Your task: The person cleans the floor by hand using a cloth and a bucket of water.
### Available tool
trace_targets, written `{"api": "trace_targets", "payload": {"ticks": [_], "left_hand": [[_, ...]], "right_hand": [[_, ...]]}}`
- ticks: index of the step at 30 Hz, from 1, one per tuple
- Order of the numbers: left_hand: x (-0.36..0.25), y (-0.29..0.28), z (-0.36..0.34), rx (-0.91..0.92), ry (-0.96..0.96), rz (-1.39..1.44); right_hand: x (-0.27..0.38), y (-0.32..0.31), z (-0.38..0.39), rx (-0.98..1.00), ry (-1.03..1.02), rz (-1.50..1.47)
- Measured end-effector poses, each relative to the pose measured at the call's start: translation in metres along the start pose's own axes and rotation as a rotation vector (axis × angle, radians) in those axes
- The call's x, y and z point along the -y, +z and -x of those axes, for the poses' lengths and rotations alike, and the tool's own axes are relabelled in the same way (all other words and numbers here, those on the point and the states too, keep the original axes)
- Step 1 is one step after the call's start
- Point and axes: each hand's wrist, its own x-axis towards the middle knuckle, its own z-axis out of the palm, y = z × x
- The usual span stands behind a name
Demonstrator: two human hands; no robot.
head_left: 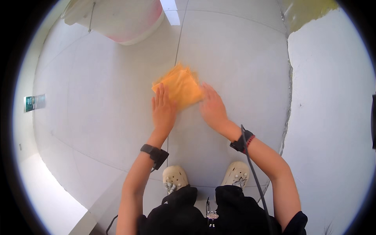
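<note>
An orange cloth point(182, 88), folded into a rough square with loose edges at its far side, lies on the grey tiled floor point(243, 70). My left hand point(163, 109) rests its outstretched fingers flat on the cloth's left part. At the cloth's right corner is my right hand point(212, 105), slightly blurred, with its fingers stretched out and touching or almost touching the edge. Both wrists wear dark bands, and the right one has a red strap beside it.
A large whitish bucket point(129, 23) with a reddish patch stands at the far left. Along the right runs a white wall point(333, 98). My beige clogs point(175, 177) are close behind the hands. A thin dark cable point(254, 168) hangs over my right forearm.
</note>
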Motion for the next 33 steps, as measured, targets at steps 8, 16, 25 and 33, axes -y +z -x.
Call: {"api": "trace_targets", "payload": {"ticks": [8,16,25,33], "left_hand": [[0.019,0.051,-0.045,0.026,-0.151,-0.028],[0.042,0.063,-0.133,0.02,0.014,-0.058],[0.061,0.088,-0.258,-0.07,0.015,-0.01],[0.06,0.125,-0.292,-0.202,0.003,-0.123]], "right_hand": [[0.008,0.053,-0.064,0.104,-0.199,0.071],[-0.042,0.082,-0.148,0.137,-0.341,0.076],[-0.089,0.108,-0.277,0.128,-0.36,0.147],[-0.114,0.117,-0.312,0.147,-0.262,0.16]]}}
